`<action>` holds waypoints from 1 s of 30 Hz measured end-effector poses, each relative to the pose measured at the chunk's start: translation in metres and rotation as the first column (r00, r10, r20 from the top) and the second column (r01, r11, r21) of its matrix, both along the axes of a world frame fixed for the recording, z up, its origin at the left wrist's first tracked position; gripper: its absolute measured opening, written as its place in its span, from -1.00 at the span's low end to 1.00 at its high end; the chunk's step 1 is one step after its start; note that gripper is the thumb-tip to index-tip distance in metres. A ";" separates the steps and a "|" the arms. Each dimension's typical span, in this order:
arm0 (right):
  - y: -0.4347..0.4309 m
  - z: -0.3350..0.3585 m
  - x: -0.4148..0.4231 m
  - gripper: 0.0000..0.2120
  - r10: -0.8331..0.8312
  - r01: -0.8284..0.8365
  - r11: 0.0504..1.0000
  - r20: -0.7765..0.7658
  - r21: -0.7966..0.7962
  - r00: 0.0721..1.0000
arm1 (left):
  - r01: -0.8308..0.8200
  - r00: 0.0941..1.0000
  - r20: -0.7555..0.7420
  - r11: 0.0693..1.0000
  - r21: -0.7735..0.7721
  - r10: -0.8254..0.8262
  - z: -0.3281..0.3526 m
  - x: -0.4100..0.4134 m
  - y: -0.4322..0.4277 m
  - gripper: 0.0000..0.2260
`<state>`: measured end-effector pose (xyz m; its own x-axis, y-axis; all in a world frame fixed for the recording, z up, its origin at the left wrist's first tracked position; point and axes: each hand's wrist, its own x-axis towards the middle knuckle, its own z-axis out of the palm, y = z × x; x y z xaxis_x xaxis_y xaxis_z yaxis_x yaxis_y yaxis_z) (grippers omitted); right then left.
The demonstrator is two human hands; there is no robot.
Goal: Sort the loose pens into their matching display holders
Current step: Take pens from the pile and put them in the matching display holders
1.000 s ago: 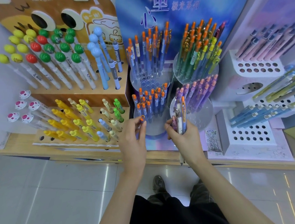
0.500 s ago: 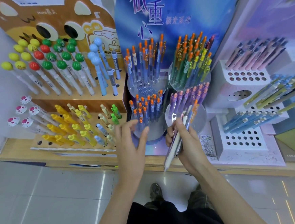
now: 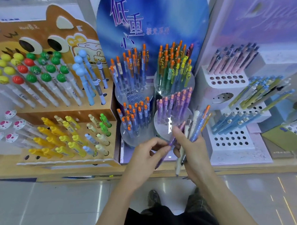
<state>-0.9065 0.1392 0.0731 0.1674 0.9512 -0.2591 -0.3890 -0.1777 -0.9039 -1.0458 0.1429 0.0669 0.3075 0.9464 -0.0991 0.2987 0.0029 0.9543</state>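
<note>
- My left hand (image 3: 146,157) pinches a purple pen (image 3: 173,141), fingertips together on its barrel.
- My right hand (image 3: 193,151) — at its 3 o'clock — is clamped round a bundle of loose pens (image 3: 198,124).
- The purple-pen holder (image 3: 161,124) stands at 12 o'clock from both.

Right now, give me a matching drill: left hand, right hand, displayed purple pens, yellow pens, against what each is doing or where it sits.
1 left hand
2 right hand
3 displayed purple pens
4 yellow pens

A lower tier of the brown rack
B pinches one purple pen
C lower-right clear round holder
D grips a bundle of pens

Pairs: 1-B, 2-D, 3-C, 4-A
</note>
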 end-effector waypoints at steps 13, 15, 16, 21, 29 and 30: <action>0.018 0.024 0.034 -0.51 -0.346 0.221 0.935 0.571 0.279 0.745 | -0.189 0.967 -0.142 0.968 0.166 0.214 -0.036 0.014 0.027 -0.49; 0.025 0.026 0.034 -0.78 -0.355 0.214 0.931 0.605 0.295 0.713 | -0.228 0.959 -0.134 0.962 0.154 0.249 -0.041 0.020 0.031 -0.42; 0.027 0.026 0.034 -0.77 -0.363 0.212 0.928 0.617 0.306 0.699 | -0.238 0.957 -0.133 0.958 0.157 0.259 -0.045 0.023 0.033 -0.40; 0.029 0.022 0.029 -0.59 -0.327 0.132 0.937 0.673 0.325 0.663 | -0.251 0.944 -0.188 0.961 0.118 0.270 -0.055 0.036 0.037 -0.29; 0.030 0.018 0.025 -0.53 -0.283 0.105 0.950 0.675 0.293 0.682 | -0.258 0.953 -0.126 0.956 0.137 0.276 -0.063 0.036 0.036 -0.28; 0.029 0.018 0.025 -0.52 -0.282 0.114 0.952 0.676 0.283 0.681 | -0.265 0.954 -0.110 0.956 0.127 0.279 -0.064 0.035 0.036 -0.28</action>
<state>-0.8819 0.1681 0.0915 0.4097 0.8888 0.2056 0.3688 0.0447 -0.9284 -1.0107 0.1786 0.0032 0.0285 0.9995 -0.0111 0.4181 -0.0018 0.9084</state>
